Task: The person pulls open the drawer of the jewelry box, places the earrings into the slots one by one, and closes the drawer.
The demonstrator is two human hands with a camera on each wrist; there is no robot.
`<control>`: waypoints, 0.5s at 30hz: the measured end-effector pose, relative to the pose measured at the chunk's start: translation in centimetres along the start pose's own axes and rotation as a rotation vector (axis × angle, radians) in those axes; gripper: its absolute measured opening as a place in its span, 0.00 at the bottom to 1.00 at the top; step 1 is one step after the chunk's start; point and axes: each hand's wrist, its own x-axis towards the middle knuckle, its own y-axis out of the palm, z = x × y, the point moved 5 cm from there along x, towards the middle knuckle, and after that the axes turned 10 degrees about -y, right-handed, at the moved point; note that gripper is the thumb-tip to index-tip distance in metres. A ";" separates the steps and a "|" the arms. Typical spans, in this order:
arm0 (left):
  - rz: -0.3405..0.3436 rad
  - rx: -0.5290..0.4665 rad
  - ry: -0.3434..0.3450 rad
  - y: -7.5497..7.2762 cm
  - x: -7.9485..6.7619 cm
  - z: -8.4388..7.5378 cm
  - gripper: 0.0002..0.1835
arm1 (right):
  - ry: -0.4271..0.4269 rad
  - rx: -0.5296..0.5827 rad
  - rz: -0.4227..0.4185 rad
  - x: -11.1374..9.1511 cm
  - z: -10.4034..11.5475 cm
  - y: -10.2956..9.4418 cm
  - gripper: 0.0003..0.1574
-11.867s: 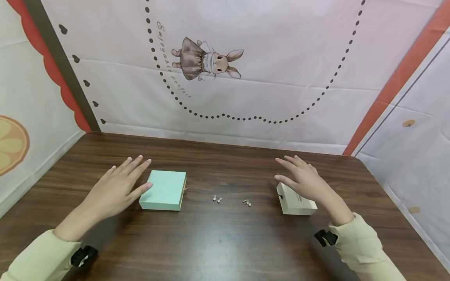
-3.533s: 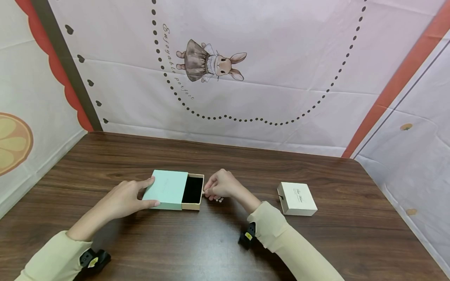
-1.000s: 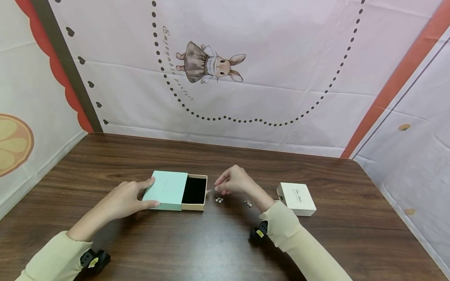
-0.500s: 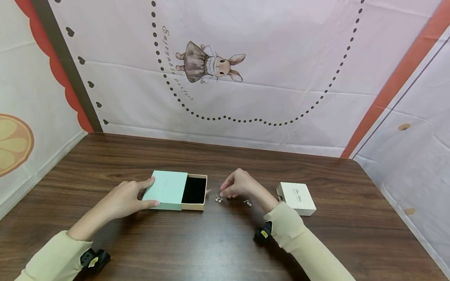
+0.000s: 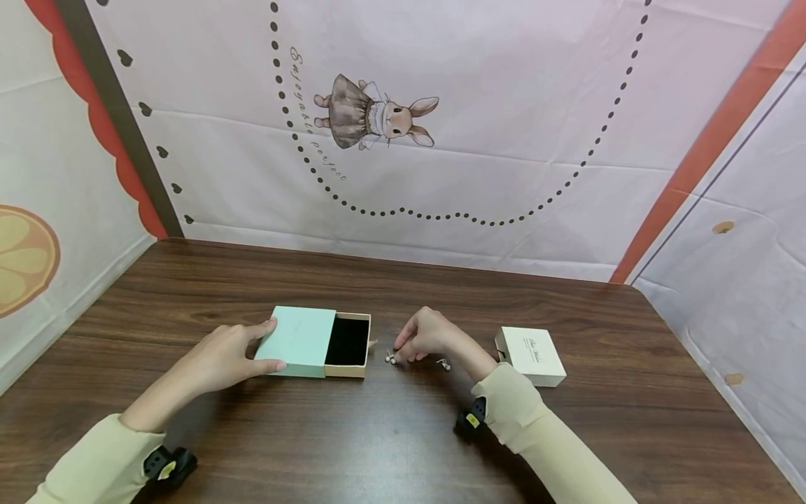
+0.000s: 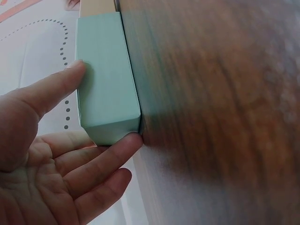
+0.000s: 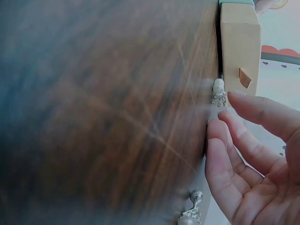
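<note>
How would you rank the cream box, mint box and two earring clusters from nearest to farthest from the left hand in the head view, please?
1. Mint box, held by the left hand.
2. Left earring cluster, right of that box.
3. Right earring cluster, farther right.
4. Cream box, rightmost.

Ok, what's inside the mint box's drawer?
The drawer shows black lining in its open part, nothing visible on it. The rest is hidden under the mint cover, so I can't tell what's there.
</note>
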 end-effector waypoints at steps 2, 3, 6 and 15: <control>0.001 0.002 0.004 0.0 0.0 0.0 0.44 | -0.005 -0.003 0.003 0.0 0.0 0.1 0.06; 0.002 0.002 0.005 0.0 0.0 -0.1 0.44 | -0.006 -0.004 0.005 0.1 0.0 0.1 0.06; -0.002 0.004 0.004 -0.1 0.0 -0.1 0.44 | -0.004 -0.007 0.004 0.1 0.0 0.2 0.06; -0.010 0.009 0.008 0.0 0.0 0.0 0.44 | -0.018 -0.027 0.005 0.2 -0.1 0.4 0.05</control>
